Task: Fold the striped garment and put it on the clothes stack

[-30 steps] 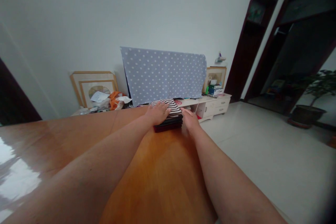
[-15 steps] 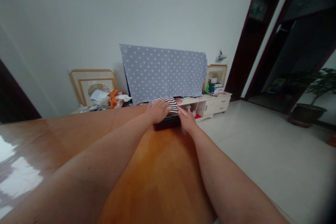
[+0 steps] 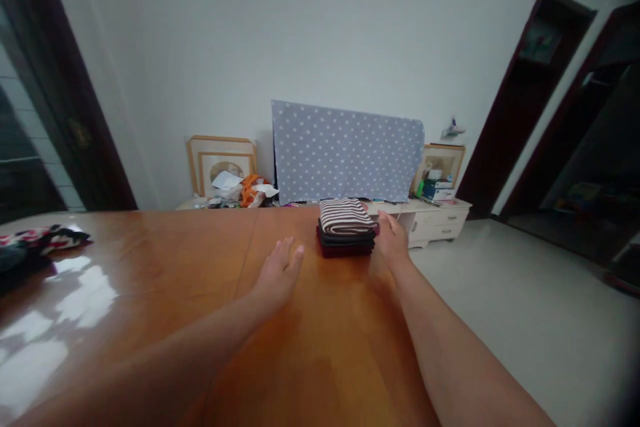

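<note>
Head view: a glossy wooden table (image 3: 150, 240) fills the lower frame, its far edge just before a white cabinet (image 3: 440, 220) and its right edge beside a tiled floor (image 3: 505, 307). A stack of folded clothes (image 3: 346, 230), striped on top, sits near the far edge, well apart from a crumpled cloth (image 3: 40, 239) at left. Right hand (image 3: 393, 238) — open, grasping nothing, just beside the stack's right side. Left hand (image 3: 279, 273) — open, released, short of the stack.
</note>
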`<act>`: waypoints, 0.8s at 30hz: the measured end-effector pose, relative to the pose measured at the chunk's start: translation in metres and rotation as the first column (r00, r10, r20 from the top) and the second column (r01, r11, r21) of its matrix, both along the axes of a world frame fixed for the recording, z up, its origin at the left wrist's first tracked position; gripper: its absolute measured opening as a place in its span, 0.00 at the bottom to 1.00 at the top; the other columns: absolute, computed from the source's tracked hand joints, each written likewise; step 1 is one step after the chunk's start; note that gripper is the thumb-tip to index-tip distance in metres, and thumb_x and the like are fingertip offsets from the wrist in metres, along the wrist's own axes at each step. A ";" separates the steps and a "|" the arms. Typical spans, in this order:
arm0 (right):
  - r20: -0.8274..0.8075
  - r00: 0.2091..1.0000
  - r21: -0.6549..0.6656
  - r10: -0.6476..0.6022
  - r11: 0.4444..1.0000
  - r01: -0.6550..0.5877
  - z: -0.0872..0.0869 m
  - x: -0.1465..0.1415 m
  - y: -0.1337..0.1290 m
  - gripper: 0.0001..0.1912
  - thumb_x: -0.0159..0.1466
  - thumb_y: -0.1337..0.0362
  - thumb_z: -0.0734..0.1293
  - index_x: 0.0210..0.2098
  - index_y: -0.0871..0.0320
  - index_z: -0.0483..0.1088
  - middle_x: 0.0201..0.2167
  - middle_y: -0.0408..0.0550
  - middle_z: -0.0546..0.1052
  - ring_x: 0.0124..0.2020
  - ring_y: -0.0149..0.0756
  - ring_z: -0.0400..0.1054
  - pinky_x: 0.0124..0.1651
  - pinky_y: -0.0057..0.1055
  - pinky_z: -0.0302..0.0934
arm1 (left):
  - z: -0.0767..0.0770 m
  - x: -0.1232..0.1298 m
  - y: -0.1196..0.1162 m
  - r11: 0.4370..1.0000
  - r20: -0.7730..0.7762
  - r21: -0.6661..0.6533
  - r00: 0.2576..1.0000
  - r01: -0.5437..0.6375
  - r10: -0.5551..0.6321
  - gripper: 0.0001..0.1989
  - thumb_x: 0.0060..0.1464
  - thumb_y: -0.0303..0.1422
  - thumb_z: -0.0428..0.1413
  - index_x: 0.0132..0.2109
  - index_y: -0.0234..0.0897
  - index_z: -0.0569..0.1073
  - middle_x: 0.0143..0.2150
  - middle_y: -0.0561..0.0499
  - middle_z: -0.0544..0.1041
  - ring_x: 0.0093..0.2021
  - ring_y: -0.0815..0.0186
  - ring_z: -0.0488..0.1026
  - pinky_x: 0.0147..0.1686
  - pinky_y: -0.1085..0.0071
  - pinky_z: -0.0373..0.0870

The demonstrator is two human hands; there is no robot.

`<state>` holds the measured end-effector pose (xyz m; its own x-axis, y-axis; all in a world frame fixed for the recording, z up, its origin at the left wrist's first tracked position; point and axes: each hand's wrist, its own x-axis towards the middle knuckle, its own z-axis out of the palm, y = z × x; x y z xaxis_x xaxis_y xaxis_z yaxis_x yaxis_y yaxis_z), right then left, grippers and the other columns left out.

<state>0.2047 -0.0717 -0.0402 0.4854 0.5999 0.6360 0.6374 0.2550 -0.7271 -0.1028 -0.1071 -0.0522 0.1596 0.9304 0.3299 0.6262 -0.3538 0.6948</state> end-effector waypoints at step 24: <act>0.627 0.746 -0.525 0.223 0.829 0.193 0.076 -0.089 0.073 0.35 0.69 0.43 0.52 0.57 0.63 0.72 0.58 0.63 0.73 0.61 0.53 0.64 0.63 0.43 0.53 | -0.013 -0.055 -0.076 0.972 -0.165 -0.090 0.959 0.217 -0.230 0.26 0.64 0.49 0.45 0.60 0.41 0.69 0.66 0.43 0.67 0.70 0.53 0.57 0.69 0.45 0.41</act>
